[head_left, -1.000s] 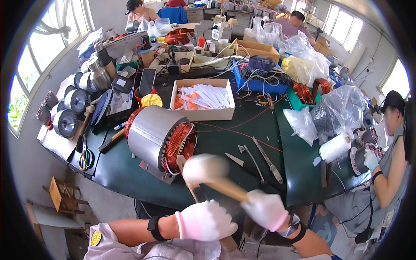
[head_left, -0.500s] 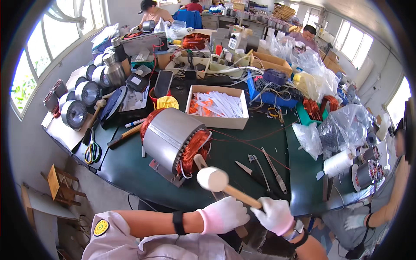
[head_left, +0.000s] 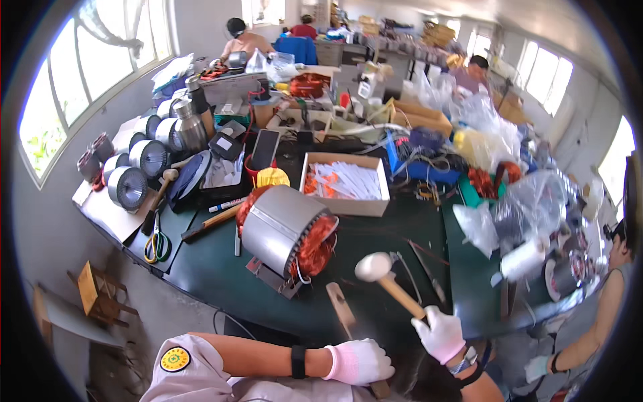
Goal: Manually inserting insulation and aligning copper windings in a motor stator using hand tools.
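My right hand [head_left: 440,335], in a white glove, is closed round the wooden handle of a white-headed mallet [head_left: 375,268]. The mallet head hangs over the table, right of the motor stator. In my gloved left hand [head_left: 360,362] is a flat wooden stick [head_left: 340,305]; its upper end points toward the stator and its lower end sticks out below the fist. The stator [head_left: 276,222], a grey metal cylinder, lies on its side on a small metal support [head_left: 276,280]. Red-orange copper windings [head_left: 317,246] bulge from its near end. Stick and mallet are both apart from the windings.
Right of the stator lie long tweezers [head_left: 427,271]. A carton [head_left: 347,204] of white and orange strips stands behind it. Left are a hammer [head_left: 211,223], scissors [head_left: 157,244] and several metal housings. A co-worker's arm [head_left: 583,331] is at the right edge.
The mallet has swung right, away from the stator. The stick's end has drawn back from the windings toward me. The whole view has shifted slightly.
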The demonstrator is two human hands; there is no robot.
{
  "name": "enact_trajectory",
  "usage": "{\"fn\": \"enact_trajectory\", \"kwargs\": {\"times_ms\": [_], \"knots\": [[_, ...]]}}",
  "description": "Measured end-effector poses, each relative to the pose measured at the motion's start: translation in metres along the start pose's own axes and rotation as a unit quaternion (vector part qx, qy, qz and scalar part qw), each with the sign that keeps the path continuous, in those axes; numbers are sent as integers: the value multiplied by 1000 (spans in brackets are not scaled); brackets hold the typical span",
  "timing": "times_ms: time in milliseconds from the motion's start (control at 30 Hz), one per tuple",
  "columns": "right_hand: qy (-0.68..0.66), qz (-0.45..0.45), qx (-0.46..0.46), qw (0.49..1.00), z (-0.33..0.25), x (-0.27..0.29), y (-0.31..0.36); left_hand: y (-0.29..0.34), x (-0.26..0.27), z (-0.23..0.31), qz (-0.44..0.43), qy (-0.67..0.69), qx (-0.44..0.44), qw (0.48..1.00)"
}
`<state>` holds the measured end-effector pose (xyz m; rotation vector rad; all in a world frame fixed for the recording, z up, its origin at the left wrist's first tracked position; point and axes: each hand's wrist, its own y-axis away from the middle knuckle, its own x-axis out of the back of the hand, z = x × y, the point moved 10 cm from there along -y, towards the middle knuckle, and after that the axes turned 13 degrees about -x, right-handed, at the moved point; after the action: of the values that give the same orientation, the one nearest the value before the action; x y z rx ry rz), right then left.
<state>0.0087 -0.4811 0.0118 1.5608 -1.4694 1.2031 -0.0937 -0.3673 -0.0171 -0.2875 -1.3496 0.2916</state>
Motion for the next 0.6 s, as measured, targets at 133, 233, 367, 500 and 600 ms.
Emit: {"fn": "enact_trajectory", "kwargs": {"times_ms": [133, 233, 367, 500, 600], "knots": [[-77, -9, -116, 990, 20, 9, 6, 1, 69, 27, 23, 74, -25, 997], [-51, 42, -151, 986, 48, 12, 5, 41, 151, 21, 197, -41, -1, 980], [-4, 89, -197, 976, 77, 11, 7, 189, 224, 15, 406, -26, 315, 857], [178, 196, -140, 954, 61, 28, -5, 348, 257, 33, 672, -132, 426, 591], [148, 280, -22, 948, 15, 33, -3, 441, 249, 40, 712, -84, 451, 531]]}}
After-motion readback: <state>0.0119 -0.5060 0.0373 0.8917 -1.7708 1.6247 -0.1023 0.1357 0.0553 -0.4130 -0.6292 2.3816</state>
